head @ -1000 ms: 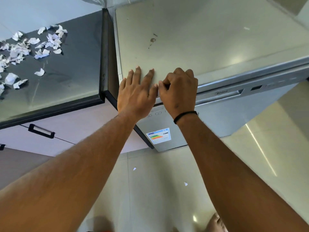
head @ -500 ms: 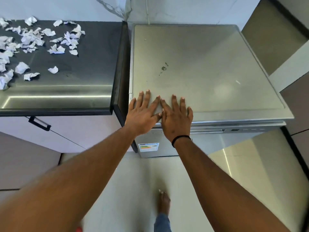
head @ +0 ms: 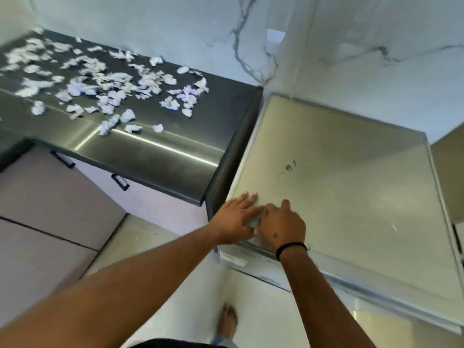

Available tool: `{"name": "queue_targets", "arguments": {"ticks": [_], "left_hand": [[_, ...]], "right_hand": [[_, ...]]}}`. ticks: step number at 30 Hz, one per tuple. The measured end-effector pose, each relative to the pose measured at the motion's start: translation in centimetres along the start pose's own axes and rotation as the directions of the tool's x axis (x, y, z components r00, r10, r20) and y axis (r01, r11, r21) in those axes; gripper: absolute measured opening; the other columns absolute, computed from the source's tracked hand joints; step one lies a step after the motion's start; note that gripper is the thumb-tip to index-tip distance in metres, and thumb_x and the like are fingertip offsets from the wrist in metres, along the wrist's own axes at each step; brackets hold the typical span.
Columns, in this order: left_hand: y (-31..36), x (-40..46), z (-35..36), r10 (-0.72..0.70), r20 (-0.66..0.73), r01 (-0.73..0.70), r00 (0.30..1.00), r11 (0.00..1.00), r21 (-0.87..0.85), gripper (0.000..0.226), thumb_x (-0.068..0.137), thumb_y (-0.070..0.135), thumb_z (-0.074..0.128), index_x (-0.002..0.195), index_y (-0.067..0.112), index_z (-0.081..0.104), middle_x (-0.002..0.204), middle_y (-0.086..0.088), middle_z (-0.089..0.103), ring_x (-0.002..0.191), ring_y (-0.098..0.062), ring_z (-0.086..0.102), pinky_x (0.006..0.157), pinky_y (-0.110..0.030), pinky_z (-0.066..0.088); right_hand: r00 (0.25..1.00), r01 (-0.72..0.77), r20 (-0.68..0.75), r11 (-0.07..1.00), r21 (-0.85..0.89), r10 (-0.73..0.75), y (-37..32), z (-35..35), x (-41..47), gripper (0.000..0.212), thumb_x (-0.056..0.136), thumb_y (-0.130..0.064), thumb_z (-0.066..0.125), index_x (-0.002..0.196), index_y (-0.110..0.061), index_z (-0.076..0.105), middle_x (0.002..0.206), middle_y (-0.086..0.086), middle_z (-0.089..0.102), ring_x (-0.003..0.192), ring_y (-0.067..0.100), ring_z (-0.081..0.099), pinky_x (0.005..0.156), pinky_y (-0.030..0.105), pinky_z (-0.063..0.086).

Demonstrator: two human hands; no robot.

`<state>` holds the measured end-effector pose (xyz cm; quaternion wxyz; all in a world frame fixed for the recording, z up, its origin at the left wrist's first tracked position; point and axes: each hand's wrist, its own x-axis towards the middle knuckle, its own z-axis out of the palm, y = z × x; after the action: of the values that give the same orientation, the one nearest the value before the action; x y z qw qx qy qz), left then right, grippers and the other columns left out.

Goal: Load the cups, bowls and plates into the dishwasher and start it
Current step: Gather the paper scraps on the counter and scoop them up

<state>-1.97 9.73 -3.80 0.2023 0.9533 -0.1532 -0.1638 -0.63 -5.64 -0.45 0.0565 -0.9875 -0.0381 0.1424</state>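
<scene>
Marble wall (head: 351, 46) behind everything, white with grey veins. Pale tiled floor (head: 251, 297) below.

Dishwasher (head: 339, 197): silver freestanding unit, right half of view, door closed, flat top bare except a small dark mark (head: 288, 168) near the middle. Energy label (head: 232, 258) visible on the front under the top edge. No cups, bowls or plates in view.

Dark counter (head: 163, 151) sits just left of the dishwasher, touching or nearly touching its side. Torn white paper scraps (head: 105, 86) scattered over the counter's far and left part. Pale cabinet fronts with black handles (head: 120, 182) under the counter.

Both hands on the dishwasher top at its near-left corner, side by side and touching each other.
- Left hand (head: 234, 218): flat, fingers straight, palm down on the top surface right at the left edge.
- Right hand (head: 282, 227): palm down next to it, fingers look bent at the knuckles, blurred; cannot tell if it's flat or curled. Nothing visibly held. Black band (head: 291, 248) on the wrist, over the front edge of the top.

Bare foot (head: 227, 322) on the floor below the arms, in front of the dishwasher's left corner.
</scene>
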Motion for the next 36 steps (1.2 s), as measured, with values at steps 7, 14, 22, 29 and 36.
{"name": "queue_targets", "arguments": {"ticks": [7, 14, 22, 29, 36], "left_hand": [[-2.4, -3.4, -4.6, -0.27, -0.303, 0.142, 0.914, 0.912, -0.384, 0.046, 0.095, 0.02, 0.06, 0.139, 0.029, 0.055, 0.131, 0.004, 0.063, 0.119, -0.013, 0.058, 0.102, -0.033, 0.049], [-11.6, -6.7, -7.8, -0.488, -0.479, 0.239, 0.73, 0.839, -0.49, 0.03, 0.094, 0.017, 0.065, 0.124, 0.018, 0.068, 0.122, 0.001, 0.067, 0.108, -0.012, 0.062, 0.096, -0.033, 0.053], [-21.1, -9.0, -11.6, -0.6, -0.501, 0.181, 0.623, 0.734, -0.654, 0.018, 0.096, 0.02, 0.065, 0.112, 0.022, 0.073, 0.103, 0.007, 0.072, 0.095, -0.001, 0.065, 0.082, -0.02, 0.052], [-29.2, -10.4, -14.4, -0.52, -0.414, 0.258, 0.747, 0.8, -0.541, 0.03, 0.094, 0.025, 0.069, 0.124, 0.024, 0.069, 0.133, 0.006, 0.062, 0.119, -0.004, 0.056, 0.103, -0.021, 0.044], [-35.7, -11.2, -15.3, -0.397, -0.31, 0.316, 0.864, 0.907, -0.279, 0.048, 0.094, 0.034, 0.066, 0.141, 0.035, 0.056, 0.163, 0.009, 0.028, 0.154, -0.014, 0.013, 0.123, -0.037, 0.006]], "right_hand": [[0.973, 0.226, -0.093, 0.951, 0.212, -0.21, -7.2, -2.1, 2.9, 0.036, 0.094, -0.042, 0.053, 0.121, -0.019, 0.06, 0.116, 0.009, 0.06, 0.106, 0.03, 0.058, 0.083, 0.039, 0.052], [0.841, 0.54, -0.222, 0.795, 0.277, -0.493, -14.4, -1.5, 4.4, 0.038, 0.094, -0.041, 0.059, 0.122, -0.016, 0.065, 0.117, 0.008, 0.063, 0.107, 0.027, 0.059, 0.089, 0.04, 0.054], [0.771, 0.624, -0.333, 0.749, 0.222, -0.543, -22.3, -1.8, 8.2, 0.035, 0.091, -0.036, 0.065, 0.119, -0.016, 0.069, 0.114, 0.006, 0.067, 0.105, 0.026, 0.061, 0.09, 0.037, 0.05], [0.777, 0.629, -0.22, 0.746, 0.219, -0.59, -30.9, 0.3, 11.9, 0.04, 0.093, -0.041, 0.059, 0.127, -0.019, 0.063, 0.123, 0.001, 0.063, 0.114, 0.02, 0.058, 0.096, 0.035, 0.05], [0.802, 0.554, -0.332, 0.827, 0.099, -0.497, -35.1, 4.5, 14.4, 0.034, 0.083, -0.035, 0.071, 0.111, -0.017, 0.072, 0.104, 0.001, 0.061, 0.099, 0.022, 0.056, 0.082, 0.035, 0.054]]}}
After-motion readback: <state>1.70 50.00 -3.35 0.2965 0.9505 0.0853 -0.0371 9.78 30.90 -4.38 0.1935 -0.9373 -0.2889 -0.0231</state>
